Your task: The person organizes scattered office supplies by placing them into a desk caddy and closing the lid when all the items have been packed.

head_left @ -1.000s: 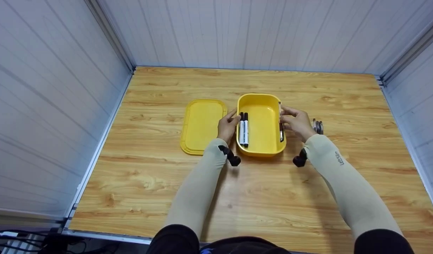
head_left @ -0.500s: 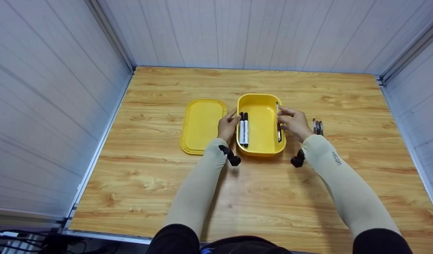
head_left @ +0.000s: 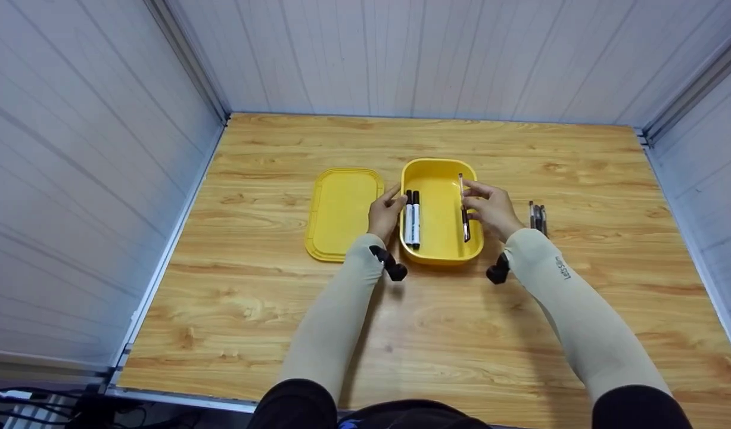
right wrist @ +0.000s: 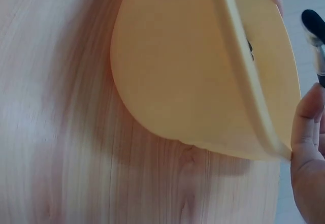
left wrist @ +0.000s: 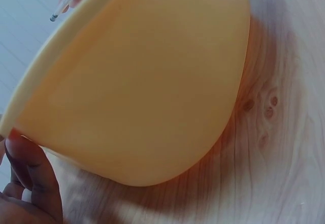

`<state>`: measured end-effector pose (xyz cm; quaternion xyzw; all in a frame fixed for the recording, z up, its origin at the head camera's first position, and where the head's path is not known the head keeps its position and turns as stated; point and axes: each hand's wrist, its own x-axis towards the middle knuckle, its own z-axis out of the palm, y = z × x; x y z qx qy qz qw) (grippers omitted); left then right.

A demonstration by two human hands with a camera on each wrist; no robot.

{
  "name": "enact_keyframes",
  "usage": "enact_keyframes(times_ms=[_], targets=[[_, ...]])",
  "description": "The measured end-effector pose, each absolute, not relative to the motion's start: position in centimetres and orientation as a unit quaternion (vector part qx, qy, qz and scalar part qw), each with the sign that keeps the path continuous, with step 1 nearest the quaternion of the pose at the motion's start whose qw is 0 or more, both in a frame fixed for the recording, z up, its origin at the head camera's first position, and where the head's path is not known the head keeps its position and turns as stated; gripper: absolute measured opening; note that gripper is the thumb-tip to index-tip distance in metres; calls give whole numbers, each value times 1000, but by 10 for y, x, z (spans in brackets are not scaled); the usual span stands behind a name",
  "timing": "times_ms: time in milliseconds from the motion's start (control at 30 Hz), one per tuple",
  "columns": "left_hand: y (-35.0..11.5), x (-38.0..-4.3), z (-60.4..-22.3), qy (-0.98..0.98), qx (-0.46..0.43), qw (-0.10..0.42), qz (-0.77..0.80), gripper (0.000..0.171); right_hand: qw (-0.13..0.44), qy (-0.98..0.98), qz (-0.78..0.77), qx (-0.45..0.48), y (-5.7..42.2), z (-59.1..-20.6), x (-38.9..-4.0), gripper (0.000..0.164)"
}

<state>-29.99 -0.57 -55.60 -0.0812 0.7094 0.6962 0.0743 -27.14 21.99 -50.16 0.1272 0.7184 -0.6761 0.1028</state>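
My right hand (head_left: 489, 205) pinches a slim gel pen (head_left: 465, 225) with a clear barrel and a dark section. It holds the pen lengthwise above the right side of an open yellow plastic box (head_left: 442, 260). In the right wrist view, the pen's black end (right wrist: 314, 25) rises past the thumb, beside the box rim. On the box's left side my left hand (head_left: 385, 214) grips the rim, and its fingertips show at the box's edge in the left wrist view. Two whiteboard markers (head_left: 416, 220), white with black caps, lie side by side inside the box along its left wall.
A flat yellow lid (head_left: 344, 214) lies on the wooden table (head_left: 436, 345) left of the box, partly behind the left hand. Several more pens (head_left: 538, 218) lie together to the right of my right hand. Pale panels (head_left: 365, 59) wall the table at the back and sides.
My right hand has moved left with the pen, from the box's right rim to over its interior. The left hand, box and markers have stayed put.
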Motion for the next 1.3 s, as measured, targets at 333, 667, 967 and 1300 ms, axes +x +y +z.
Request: enact_keyframes(times_ms=[333, 667, 967, 1300], targets=[[-6, -299, -555, 709, -82, 84, 696, 44, 102, 715, -682, 116, 212, -502, -274, 54], [-6, -299, -556, 702, -80, 85, 702, 44, 100, 721, -679, 92, 201, -505, -274, 53], [-6, -298, -556, 692, -86, 85, 711, 43, 91, 727, -675, 91, 195, -510, -278, 53], [-7, -298, -556, 697, -77, 80, 708, 42, 90, 736, -667, 75, 194, -513, -279, 52]])
